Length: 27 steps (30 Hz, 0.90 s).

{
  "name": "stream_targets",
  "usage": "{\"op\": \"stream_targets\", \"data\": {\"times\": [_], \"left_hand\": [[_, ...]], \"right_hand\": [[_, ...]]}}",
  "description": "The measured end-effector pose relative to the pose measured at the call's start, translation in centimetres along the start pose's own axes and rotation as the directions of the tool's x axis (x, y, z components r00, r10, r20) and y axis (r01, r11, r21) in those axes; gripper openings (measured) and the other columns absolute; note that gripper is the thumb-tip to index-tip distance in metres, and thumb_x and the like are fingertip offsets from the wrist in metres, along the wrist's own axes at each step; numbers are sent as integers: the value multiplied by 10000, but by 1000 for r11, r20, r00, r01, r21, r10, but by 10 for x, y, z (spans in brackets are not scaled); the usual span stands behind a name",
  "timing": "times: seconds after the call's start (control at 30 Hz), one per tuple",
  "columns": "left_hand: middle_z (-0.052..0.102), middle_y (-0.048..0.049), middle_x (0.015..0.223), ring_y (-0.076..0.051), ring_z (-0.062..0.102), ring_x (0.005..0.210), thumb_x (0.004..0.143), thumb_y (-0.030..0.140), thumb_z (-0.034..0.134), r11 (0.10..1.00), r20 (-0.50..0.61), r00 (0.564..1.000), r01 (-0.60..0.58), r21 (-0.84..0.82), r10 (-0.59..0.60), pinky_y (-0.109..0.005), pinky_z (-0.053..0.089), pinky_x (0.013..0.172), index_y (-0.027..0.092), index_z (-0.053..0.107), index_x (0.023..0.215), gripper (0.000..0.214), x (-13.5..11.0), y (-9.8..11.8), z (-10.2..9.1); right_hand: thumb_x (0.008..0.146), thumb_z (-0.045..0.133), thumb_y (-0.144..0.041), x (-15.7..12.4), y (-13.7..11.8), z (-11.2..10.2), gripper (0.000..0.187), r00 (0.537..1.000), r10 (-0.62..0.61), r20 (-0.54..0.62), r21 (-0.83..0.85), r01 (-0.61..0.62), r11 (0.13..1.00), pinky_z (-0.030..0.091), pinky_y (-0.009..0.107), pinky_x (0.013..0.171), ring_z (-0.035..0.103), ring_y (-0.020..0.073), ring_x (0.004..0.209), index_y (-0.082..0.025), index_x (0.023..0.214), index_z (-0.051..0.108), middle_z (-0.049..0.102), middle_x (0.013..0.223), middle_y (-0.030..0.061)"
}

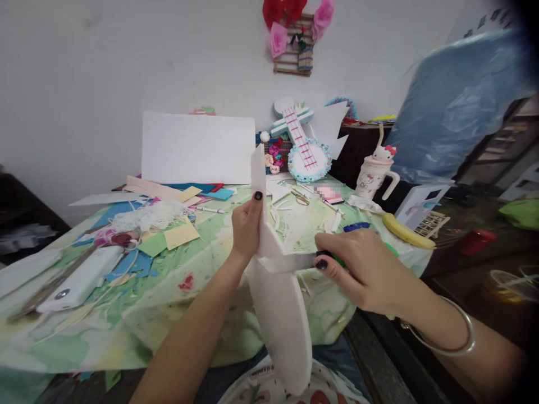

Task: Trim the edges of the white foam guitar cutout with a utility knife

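A white foam board cutout, shaped with a rounded body and a narrow neck, stands tilted over the near table edge. My left hand is closed around its neck, thumb on the near face. In my right hand is a utility knife, its handle mostly hidden by my fingers. The wide knife blade points left and lies against the foam where neck and body meet. A finished-looking foam banjo model with red strings and a beaded rim leans at the back.
A white board leans on the wall. Paper pieces, white string and a white device lie left. Scissors and foam scraps lie behind my hands. A tumbler and a banana are at right.
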State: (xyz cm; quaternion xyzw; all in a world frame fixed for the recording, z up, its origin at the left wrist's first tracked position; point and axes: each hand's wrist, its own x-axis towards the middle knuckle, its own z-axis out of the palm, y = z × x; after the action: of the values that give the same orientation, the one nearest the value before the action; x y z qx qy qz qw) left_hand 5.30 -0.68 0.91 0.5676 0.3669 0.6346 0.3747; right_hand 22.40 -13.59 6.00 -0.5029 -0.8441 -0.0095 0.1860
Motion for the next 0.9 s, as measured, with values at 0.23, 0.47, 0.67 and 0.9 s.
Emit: {"op": "stream_targets", "data": {"times": [0.23,0.47,0.67,0.9], "left_hand": [[276,36,444,-93,253,437,791,693,398,997,39,997,-66,33,65,-291,173,461,198,317,489,586,-3,1,0],[282,39,442,-87,248,436,804,671,406,995,31,995,-92,38,91,-288,166,461,193,321,486,580,-5,2,0],[275,44,449,-81,247,432,817,646,418,995,47,994,-95,-5,95,-286,159,461,190,323,488,570,-5,1,0],[264,45,447,-81,239,432,819,641,419,996,38,995,-94,2,94,-285,157,459,193,308,484,571,-4,0,-1]], "right_hand": [[912,294,-489,0,-16,0,378,999,-42,17,-4,42,999,152,288,546,318,109,504,-198,681,365,426,564,-16],[912,275,-493,-1,-18,0,393,999,-31,32,-49,32,998,152,288,549,329,119,510,-194,687,398,453,571,1],[916,255,-504,-5,-15,-3,410,999,21,47,-99,-16,995,148,286,551,340,121,507,-196,685,396,477,572,11],[923,217,-535,-10,-7,-1,453,999,47,26,-107,-44,993,155,285,550,352,126,506,-197,679,396,471,554,14]]}}
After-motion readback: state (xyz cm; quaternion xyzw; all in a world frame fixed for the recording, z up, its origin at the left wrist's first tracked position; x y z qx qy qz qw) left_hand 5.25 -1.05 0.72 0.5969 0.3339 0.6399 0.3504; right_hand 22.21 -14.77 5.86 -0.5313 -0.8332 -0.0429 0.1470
